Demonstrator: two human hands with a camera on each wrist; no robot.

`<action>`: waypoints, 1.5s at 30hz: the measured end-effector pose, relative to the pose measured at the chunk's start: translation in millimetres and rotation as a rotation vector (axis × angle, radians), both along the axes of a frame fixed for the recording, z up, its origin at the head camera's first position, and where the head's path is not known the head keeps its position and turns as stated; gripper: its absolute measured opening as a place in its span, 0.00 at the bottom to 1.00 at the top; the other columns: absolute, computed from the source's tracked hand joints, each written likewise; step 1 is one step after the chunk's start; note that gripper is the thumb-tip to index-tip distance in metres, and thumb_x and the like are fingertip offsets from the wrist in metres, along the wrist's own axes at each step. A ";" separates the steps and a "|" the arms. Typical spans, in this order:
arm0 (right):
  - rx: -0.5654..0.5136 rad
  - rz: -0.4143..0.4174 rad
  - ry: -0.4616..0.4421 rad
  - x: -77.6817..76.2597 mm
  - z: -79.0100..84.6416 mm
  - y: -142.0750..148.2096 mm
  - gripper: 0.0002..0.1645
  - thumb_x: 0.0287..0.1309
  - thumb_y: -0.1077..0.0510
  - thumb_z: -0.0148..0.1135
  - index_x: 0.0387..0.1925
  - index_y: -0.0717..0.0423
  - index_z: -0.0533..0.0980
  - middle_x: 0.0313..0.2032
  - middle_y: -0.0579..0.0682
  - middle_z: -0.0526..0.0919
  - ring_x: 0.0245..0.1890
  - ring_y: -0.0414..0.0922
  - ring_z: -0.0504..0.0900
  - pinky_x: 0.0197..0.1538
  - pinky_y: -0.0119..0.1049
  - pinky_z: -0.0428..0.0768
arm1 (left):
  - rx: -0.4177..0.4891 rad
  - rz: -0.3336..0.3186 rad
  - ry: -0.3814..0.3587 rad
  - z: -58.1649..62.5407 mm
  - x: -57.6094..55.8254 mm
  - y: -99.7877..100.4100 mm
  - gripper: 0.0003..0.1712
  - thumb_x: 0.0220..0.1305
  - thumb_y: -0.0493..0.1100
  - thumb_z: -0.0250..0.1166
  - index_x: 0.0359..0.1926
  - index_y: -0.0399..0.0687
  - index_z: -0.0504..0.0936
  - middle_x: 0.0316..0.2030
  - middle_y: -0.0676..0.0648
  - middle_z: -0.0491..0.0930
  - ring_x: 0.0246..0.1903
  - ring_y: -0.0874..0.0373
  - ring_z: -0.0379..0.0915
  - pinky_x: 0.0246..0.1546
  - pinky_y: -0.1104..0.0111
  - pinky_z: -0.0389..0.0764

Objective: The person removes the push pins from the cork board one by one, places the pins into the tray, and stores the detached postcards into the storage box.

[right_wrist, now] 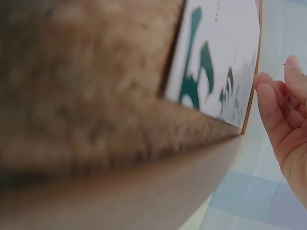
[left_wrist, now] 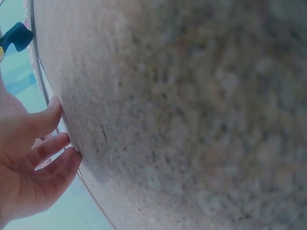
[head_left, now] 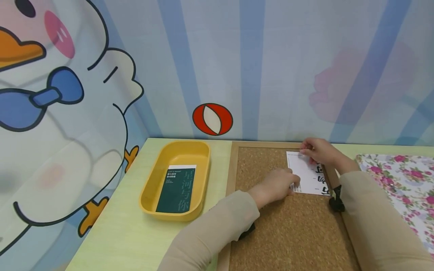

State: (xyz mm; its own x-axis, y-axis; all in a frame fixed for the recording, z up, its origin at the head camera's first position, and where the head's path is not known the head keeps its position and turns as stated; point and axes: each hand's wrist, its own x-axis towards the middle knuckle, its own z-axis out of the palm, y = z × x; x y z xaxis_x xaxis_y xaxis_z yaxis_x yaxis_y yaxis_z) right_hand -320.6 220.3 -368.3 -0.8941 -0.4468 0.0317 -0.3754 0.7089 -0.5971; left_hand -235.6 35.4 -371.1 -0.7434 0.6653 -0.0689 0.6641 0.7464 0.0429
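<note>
A white card (head_left: pixel 305 176) with large dark characters lies flat near the top right of a wood-framed cork board (head_left: pixel 288 233). My left hand (head_left: pixel 275 184) rests its fingertips on the card's left edge, near the lower corner. In the left wrist view, the fingers (left_wrist: pixel 64 167) are spread and lightly bent against the board's surface. Over the card's top edge is my right hand (head_left: pixel 320 152), fingers bent and close to the thumb. A thin dark pin point (right_wrist: pixel 284 64) sticks out by the thumb tip in the right wrist view; the rest of the pin is hidden.
Left of the board, a yellow tray (head_left: pixel 145 199) holds a dark green card (head_left: pixel 174 192) with a white top edge. A floral cloth (head_left: pixel 403 184) lies to the right. Behind the pale green table (head_left: pixel 112 222) hangs a printed cartoon backdrop (head_left: pixel 285 75).
</note>
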 end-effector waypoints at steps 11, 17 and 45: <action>-0.042 -0.015 0.131 4.6 6.7 4.3 0.08 0.64 0.63 0.53 0.35 0.67 0.70 0.28 0.59 0.76 0.20 0.45 0.75 0.23 0.37 0.75 | 0.033 0.009 -0.039 -2.5 -2.8 0.0 0.13 0.59 0.48 0.65 0.46 0.59 0.82 0.37 0.58 0.75 0.33 0.68 0.69 0.36 0.76 0.71; 0.025 -0.024 0.127 9.1 14.7 2.7 0.07 0.64 0.65 0.53 0.38 0.68 0.70 0.30 0.58 0.78 0.22 0.45 0.75 0.25 0.38 0.74 | 0.025 0.005 -0.033 -1.5 -3.0 0.1 0.13 0.59 0.49 0.65 0.46 0.58 0.82 0.37 0.57 0.76 0.33 0.67 0.69 0.35 0.76 0.71; 0.084 0.026 0.234 27.7 36.1 21.0 0.05 0.64 0.66 0.52 0.39 0.67 0.70 0.34 0.60 0.79 0.27 0.47 0.78 0.28 0.38 0.76 | 0.025 0.021 -0.048 2.5 -0.1 -1.4 0.13 0.59 0.49 0.64 0.46 0.60 0.82 0.37 0.59 0.75 0.35 0.68 0.69 0.38 0.77 0.70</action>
State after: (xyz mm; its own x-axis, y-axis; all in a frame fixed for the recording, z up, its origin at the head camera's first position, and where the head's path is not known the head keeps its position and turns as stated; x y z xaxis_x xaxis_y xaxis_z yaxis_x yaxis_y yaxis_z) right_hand -292.9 241.3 -332.2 -0.8547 -0.4796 0.1985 -0.5157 0.7406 -0.4309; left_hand -235.7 33.9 -368.7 -0.7531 0.6519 -0.0887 0.6453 0.7582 0.0935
